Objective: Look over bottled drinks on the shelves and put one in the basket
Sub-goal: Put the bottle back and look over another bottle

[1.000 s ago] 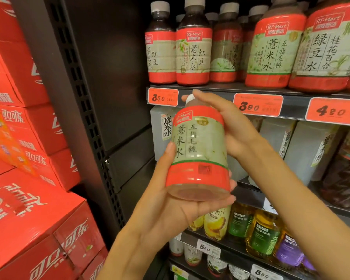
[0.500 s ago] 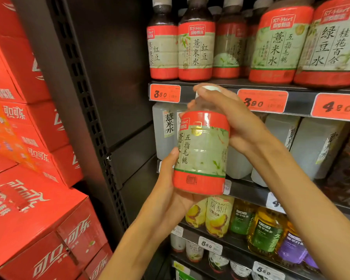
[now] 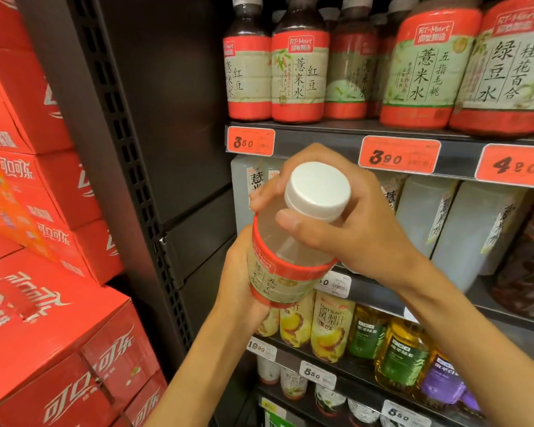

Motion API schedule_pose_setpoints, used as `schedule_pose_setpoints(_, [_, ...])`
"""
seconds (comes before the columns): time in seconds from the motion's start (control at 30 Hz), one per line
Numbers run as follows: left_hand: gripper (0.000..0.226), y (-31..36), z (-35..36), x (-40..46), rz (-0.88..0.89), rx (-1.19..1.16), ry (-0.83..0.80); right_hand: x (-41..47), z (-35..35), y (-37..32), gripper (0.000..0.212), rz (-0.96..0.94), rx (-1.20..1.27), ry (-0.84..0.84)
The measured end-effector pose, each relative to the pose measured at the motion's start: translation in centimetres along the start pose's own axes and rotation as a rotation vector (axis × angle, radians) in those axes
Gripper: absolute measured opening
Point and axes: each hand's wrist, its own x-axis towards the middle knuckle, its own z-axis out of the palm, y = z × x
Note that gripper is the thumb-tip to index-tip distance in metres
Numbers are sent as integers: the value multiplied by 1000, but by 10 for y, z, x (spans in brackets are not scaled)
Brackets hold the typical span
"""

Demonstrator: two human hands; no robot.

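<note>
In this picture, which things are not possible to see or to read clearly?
- Basket: not in the head view at all.
- Held bottle: its base is hidden by the left hand; its label is tilted away and partly unreadable.
- Its shoulder is partly covered by the right hand.
- Small print on the price tag: too blurred.
- Top-shelf bottles: caps cut off by the upper edge.

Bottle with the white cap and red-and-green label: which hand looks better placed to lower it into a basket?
Probably the left hand: it wraps the labelled body of the white-capped bottle from below, while the right hand only pinches its shoulder. No basket is visible.
</note>
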Motion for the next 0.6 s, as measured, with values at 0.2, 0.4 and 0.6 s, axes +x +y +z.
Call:
schedule_pose_setpoints(0.2, [45,-3,-2,-8,18,400,117,4,-8,8,26,148,110,229])
schedule_pose_setpoints(0.4, [94,3,6,-20,-71,507,-28,12,-17,15,39,406,180,362])
schedule_pose_setpoints(0.6, [62,2,12,-21,-193,270,-126,14,-27,22,27,468,575,80])
